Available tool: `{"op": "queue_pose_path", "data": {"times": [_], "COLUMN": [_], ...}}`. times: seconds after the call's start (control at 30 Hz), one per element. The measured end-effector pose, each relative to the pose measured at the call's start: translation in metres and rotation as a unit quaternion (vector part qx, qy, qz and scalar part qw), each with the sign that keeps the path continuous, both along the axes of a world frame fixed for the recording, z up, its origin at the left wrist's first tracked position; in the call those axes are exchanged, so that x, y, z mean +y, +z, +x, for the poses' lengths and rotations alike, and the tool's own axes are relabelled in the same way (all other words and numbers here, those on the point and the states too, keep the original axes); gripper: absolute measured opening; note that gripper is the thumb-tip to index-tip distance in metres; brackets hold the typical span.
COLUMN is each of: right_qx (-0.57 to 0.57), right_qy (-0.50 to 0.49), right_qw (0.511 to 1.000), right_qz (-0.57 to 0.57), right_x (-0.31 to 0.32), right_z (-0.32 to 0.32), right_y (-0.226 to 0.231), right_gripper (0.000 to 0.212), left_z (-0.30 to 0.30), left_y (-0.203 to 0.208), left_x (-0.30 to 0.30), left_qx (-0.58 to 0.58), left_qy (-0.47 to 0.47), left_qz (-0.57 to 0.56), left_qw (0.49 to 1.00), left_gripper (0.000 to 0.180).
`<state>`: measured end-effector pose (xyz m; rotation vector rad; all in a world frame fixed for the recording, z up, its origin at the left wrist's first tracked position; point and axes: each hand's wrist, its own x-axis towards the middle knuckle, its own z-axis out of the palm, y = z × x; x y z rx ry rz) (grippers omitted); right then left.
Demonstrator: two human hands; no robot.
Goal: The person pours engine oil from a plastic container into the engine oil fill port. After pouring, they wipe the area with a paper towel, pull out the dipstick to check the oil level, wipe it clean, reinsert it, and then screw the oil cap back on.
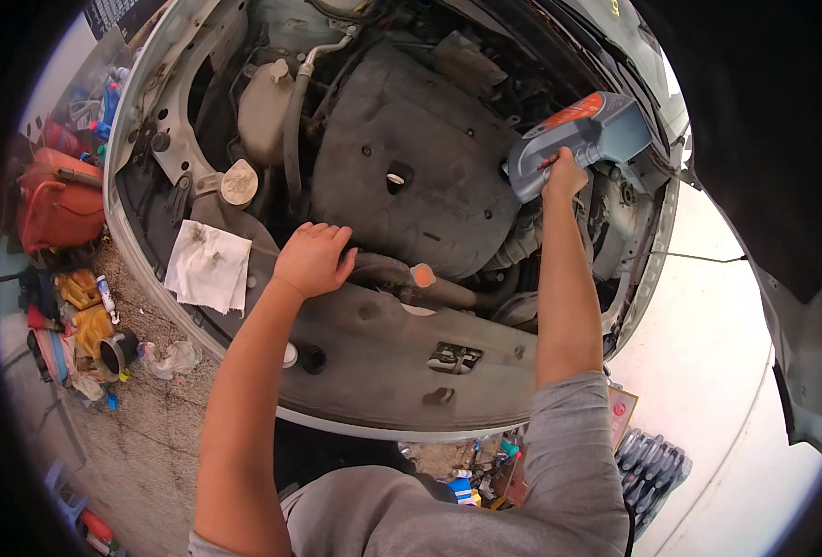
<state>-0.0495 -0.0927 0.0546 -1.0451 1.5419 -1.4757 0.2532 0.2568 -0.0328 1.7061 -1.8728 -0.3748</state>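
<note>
My right hand (564,174) is wrapped round the handle of a grey oil bottle (606,130) with an orange label. The bottle lies tilted almost on its side, its neck toward the right edge of the black engine cover (411,139); I cannot tell whether its mouth sits in an opening. My left hand (316,260) rests at the inner edge of the car's front panel (374,343), fingers loosely bent, thumb apart, holding nothing. Beside it, a stained white cloth (208,267) lies on the panel. A pale loop handle (395,178) shows in the cover's recess.
A beige tank (265,113) and round pale cap (240,183) are at the left of the engine bay. An orange round piece (423,275) sits near the front. The raised hood (754,186) hangs at right. A red container (58,200) and clutter stand on the left floor.
</note>
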Motion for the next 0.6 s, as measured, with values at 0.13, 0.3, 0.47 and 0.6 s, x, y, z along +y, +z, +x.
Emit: {"op": "queue_pose_path", "data": {"times": [0.13,0.3,0.47,0.6], "right_qx": [-0.001,0.029,0.023,0.015], "right_qy": [-0.004,-0.003,-0.013,-0.024], "right_qw": [1.000,1.000,1.000,1.000], "right_qz": [0.002,0.003,0.006,-0.002], "right_x": [-0.0041,-0.0035,-0.0034,-0.0028], "right_z": [0.0003,-0.0022,0.0022,0.0072], "right_y": [-0.0024,-0.0012,0.0005,0.0012], "right_gripper": [0.021,0.020,0.020,0.020], "left_z": [0.0021,0.0019,0.0005,0.0004], "left_y": [0.0010,-0.0019,-0.0038,-0.0027], "left_x": [0.0017,0.0024,0.0004,-0.0014], "left_qx": [0.009,-0.013,-0.005,-0.014], "left_qy": [-0.019,-0.024,-0.012,-0.009], "left_qz": [0.002,-0.013,-0.009,0.000], "left_qw": [1.000,1.000,1.000,1.000], "left_gripper": [0.020,0.019,0.019,0.019]}}
